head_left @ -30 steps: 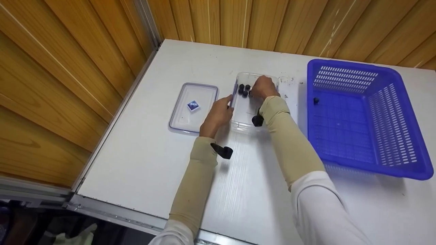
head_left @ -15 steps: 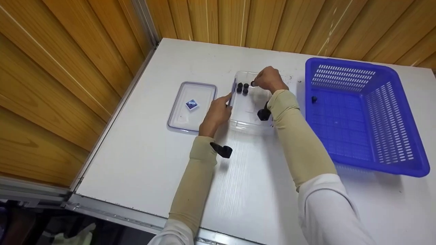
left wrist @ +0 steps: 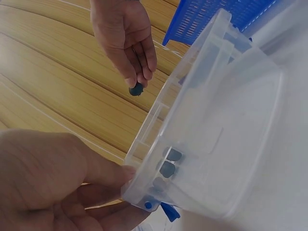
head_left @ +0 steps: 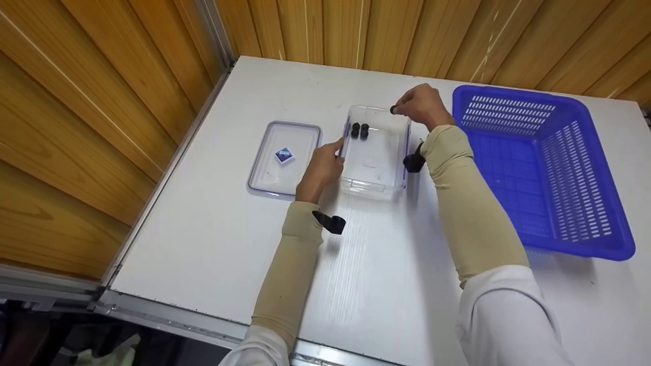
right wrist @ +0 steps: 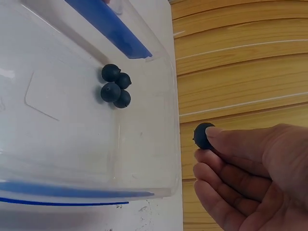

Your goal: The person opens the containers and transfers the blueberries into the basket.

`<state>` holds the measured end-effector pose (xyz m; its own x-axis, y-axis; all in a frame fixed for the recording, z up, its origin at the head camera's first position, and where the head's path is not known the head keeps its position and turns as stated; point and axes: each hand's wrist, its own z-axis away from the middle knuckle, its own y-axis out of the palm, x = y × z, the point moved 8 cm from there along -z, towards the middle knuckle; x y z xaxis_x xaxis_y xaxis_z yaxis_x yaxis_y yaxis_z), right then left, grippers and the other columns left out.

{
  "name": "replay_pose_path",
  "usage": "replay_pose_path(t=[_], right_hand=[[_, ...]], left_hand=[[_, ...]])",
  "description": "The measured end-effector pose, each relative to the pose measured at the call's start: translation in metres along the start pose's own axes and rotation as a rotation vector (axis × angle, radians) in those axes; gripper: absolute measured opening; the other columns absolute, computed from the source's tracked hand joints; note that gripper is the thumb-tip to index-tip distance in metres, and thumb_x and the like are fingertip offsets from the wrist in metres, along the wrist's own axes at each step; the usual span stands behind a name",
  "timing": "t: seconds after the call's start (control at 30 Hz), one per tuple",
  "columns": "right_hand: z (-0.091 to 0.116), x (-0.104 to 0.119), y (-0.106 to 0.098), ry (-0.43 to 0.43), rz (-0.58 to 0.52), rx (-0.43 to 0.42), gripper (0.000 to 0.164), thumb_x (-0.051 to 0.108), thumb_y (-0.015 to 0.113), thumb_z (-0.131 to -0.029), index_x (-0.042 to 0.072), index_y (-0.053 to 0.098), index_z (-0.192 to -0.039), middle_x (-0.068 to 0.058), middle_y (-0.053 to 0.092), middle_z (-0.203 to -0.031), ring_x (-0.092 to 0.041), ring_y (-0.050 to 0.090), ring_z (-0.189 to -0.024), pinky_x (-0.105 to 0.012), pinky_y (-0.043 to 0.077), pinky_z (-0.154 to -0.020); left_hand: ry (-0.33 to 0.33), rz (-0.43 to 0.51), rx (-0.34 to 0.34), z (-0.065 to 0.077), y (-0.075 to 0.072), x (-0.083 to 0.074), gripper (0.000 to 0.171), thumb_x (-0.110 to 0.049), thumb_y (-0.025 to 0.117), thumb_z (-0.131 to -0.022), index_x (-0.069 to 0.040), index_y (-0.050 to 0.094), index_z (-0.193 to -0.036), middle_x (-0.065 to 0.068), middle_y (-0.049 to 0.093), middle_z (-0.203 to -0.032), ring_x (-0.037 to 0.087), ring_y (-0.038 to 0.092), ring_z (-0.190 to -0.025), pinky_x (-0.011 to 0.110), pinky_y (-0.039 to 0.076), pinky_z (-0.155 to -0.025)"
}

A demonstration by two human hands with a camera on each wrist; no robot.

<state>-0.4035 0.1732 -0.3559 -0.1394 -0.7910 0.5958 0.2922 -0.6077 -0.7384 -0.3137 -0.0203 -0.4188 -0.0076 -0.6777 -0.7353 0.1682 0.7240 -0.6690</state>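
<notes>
Between the thumb and fingertips of my right hand (head_left: 424,105) is a dark blueberry (right wrist: 204,135), held up above the back right corner of a clear plastic container (head_left: 374,175). Several more blueberries (right wrist: 110,91) lie clustered inside, near its back left corner. My left hand (head_left: 321,168) grips the container's left side, with the thumb on the rim (left wrist: 129,172) and the other fingers curled beneath it. A blue clip (left wrist: 169,211) hangs from the container close to those fingers.
Left of the container lies its clear lid (head_left: 259,178), a blue and white label (head_left: 284,155) on it. A large blue plastic basket (head_left: 597,168) stands at the right, partly behind my right forearm. Wooden panel walls (head_left: 335,33) border the white table (head_left: 203,244).
My right hand has lifted one blueberry out of the container and moved it back and right, toward the basket. The berry seen in the basket earlier is now hidden. My left hand stays put.
</notes>
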Motion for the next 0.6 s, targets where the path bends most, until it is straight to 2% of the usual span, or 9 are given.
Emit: replay_pose_path(t=[0.3,0.6], right_hand=[[0.002,-0.008,-0.019,-0.012,-0.033,-0.060,0.037,0.024,0.062,-0.087,0.006,0.062,-0.119,-0.014,0.057,-0.122,-0.023,0.051,-0.109,-0.038,0.043,-0.094],[0.009,-0.025,-0.042,0.058,-0.114,-0.065,0.040,0.029,0.060,-0.089,0.011,0.058,-0.125,-0.010,0.053,-0.125,-0.023,0.049,-0.113,-0.038,0.038,-0.099]], left_hand=[[0.018,-0.027,0.001,0.002,-0.002,-0.002,0.049,-0.006,0.048,-0.094,-0.009,0.036,-0.142,0.012,0.043,-0.140,0.022,0.037,-0.130,0.031,0.030,-0.106],[0.006,0.002,0.004,0.000,-0.001,0.001,0.049,-0.007,0.048,-0.094,-0.011,0.037,-0.141,0.012,0.042,-0.140,0.022,0.038,-0.130,0.031,0.029,-0.106]])
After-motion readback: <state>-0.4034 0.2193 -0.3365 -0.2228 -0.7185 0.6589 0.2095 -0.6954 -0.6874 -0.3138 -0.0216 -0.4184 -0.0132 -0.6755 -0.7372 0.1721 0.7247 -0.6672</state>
